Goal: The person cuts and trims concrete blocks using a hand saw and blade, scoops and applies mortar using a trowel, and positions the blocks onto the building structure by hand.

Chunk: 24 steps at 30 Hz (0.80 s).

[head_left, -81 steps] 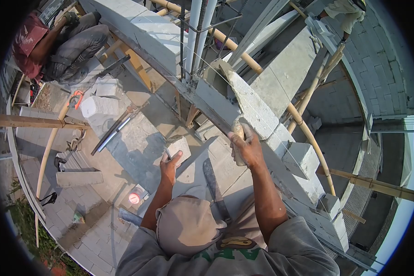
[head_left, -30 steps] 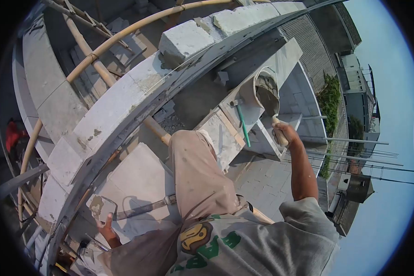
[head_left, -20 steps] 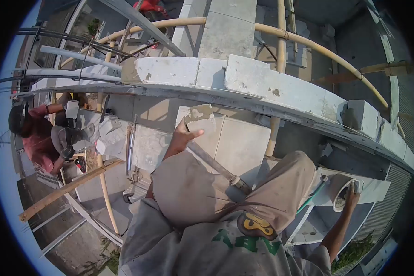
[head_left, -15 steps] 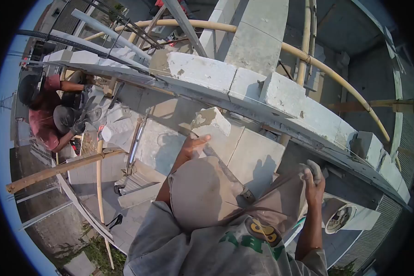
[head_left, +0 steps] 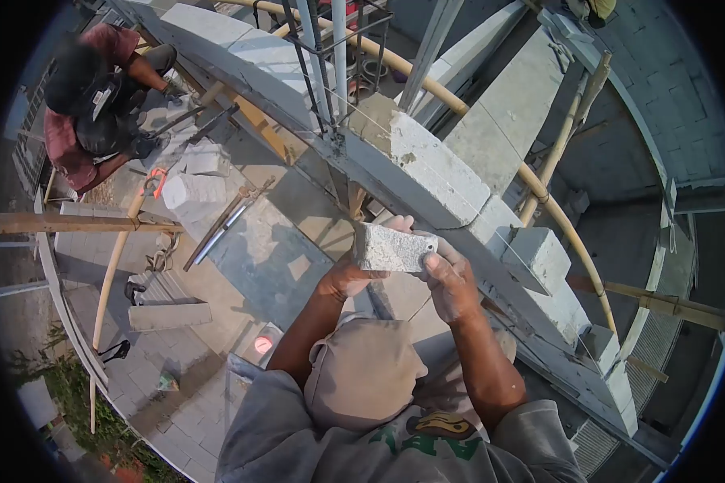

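both hands have come together since half a second ago, when the right was up by the knee and the left had the block to itself. the small block (head_left: 393, 248) is now up in front of the body, just above the bent knee (head_left: 362, 374), rough face showing, with a dark spot near its right end.

the left hand (head_left: 345, 275) pinches the block's left end, and the right hand (head_left: 451, 286) closes on the other, thumb pressed near that spot. more fingertips show over the far edge, though i can't tell which hand they belong to. holding it from both ends probably keeps the weight level and makes it easier to turn.

beyond it runs the curved wall (head_left: 439, 165), with a patch of mortar (head_left: 370, 119) spread at one end of a course and a paler block (head_left: 536, 259) sitting on it further along. pipes (head_left: 340, 60) stand upright beside the wall, likely out there so the masonry can run past them.

over on the left another person (head_left: 71, 153) crouches with gloved hands low, near some pale chunks (head_left: 195, 193). a metal bar (head_left: 220, 233) lies beside those, flat on the floor, where i suppose it can't roll far. nearer the knee is a reddish cup (head_left: 263, 344), close enough to reach from where they're sitting
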### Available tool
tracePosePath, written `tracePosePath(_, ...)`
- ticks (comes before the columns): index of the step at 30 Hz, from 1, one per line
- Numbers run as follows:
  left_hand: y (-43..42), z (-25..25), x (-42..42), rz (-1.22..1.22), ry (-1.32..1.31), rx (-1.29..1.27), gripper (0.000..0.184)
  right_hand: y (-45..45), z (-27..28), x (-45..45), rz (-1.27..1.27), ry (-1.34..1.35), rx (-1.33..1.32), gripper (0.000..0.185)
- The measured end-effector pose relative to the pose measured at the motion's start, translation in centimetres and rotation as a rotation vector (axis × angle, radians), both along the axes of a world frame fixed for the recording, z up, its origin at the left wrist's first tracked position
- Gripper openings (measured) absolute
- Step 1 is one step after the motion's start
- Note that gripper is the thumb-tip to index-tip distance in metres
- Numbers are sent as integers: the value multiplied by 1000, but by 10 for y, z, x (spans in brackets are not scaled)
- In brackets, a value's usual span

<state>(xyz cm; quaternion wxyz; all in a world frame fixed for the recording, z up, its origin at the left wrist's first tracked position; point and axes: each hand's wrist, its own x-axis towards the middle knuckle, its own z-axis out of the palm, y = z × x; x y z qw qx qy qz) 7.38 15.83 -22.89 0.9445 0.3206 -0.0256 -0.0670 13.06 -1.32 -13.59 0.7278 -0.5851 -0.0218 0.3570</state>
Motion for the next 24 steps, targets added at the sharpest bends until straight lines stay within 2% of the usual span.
tracePosePath(1, 7, 12, 0, 13, 9, 63, 92, 6, 15, 9, -34, -55, 14, 86)
tracePosePath(3, 25, -17, -2, 112, 117, 107, 86, 12, 56, 40, -51, -246, 39, 95)
tracePosePath(4, 32, -28, -2, 154, 173, 128, 82, 19, 79, 60, -74, -399, 43, 97)
tracePosePath(5, 40, -16, -1, 255, 244, 151, 76, 25, 95, 83, -93, -564, 10, 100)
tracePosePath(7, 54, -28, 7, 371, 276, 271, 73, 54, 126, 121, -157, -885, -210, 103)
tracePosePath(9, 64, -31, 22, 468, 291, 341, 73, 76, 126, 164, -79, -1011, -577, 96)
tracePosePath(12, 83, -43, 56, 575, 222, 408, 76, 114, 79, 214, 128, -1067, -756, 92)
tracePosePath(13, 88, -33, 64, 622, 216, 562, 77, 126, 72, 214, 188, -1141, -791, 86)
tracePosePath(14, 91, -29, 73, 632, 191, 619, 78, 136, 71, 216, 307, -1082, -823, 92)
tracePosePath(16, 93, -24, 89, 650, 144, 733, 79, 149, 63, 219, 378, -1013, -801, 84)
tracePosePath(22, 86, -12, 119, 775, 244, 1037, 77, 160, 50, 220, 408, -1022, -872, 74)
tracePosePath(24, 80, -12, 128, 895, 149, 1170, 74, 159, 47, 218, 413, -1042, -816, 76)
